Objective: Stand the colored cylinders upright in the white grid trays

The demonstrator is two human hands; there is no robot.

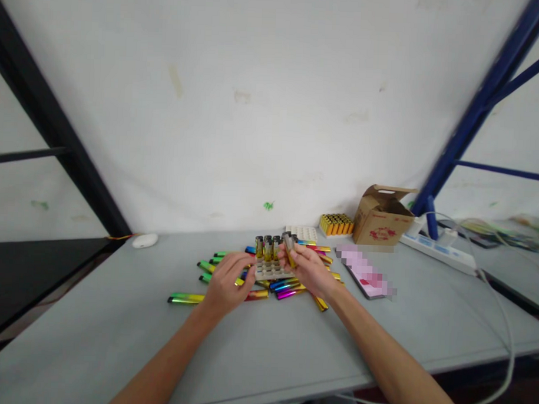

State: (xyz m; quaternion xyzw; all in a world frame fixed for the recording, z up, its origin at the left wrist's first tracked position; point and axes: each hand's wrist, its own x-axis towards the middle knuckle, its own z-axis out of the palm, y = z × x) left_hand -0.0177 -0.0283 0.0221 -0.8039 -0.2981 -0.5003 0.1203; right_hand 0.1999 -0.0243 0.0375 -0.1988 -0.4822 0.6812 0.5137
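Several shiny rainbow-coloured tubes lie scattered on the grey table. In their midst stands a white slotted tray with several tubes upright in it. My right hand is closed round one gold tube, holding it over the tray's right side. My left hand rests on the loose tubes left of the tray, fingers curled over one of them.
Behind the tray sit a second white tray, a block of orange tubes and an open cardboard box. A phone lies to the right, with a power strip and cables beyond. A white oval object sits far left.
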